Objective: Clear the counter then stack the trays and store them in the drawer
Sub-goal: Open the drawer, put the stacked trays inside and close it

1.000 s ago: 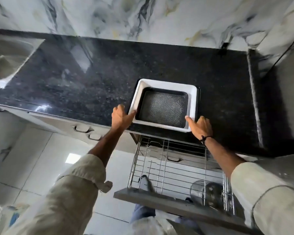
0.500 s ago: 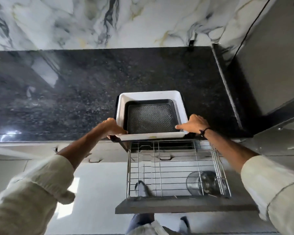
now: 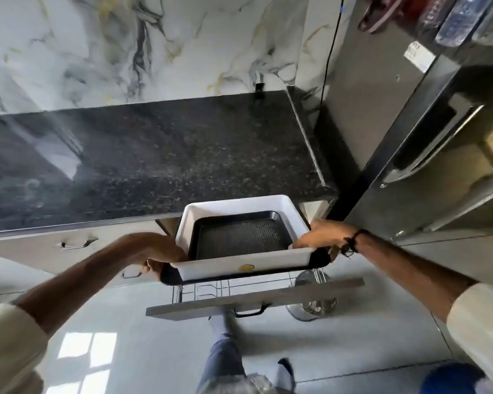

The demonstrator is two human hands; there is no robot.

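Left hand (image 3: 157, 253): gripping the left end of the tray stack, fingers curling under the black bottom tray (image 3: 171, 275). White tray (image 3: 239, 265): nesting on it, carrying a smaller black mesh tray (image 3: 239, 237) inside. Stack: hanging clear of the counter (image 3: 154, 157), just above the open wire drawer (image 3: 239, 297). Right hand (image 3: 322, 234): clasping the stack's right end, thumb lying over the white rim. Steel pot (image 3: 310, 304): sitting in the drawer's right corner.

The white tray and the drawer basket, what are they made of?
The white tray looks like plastic or enamel: smooth, evenly white, slightly glossy, with a small yellow sticker. Hard to tell which. The drawer basket looks like chromed steel wire: thin shiny silver rods crossing in a grid.
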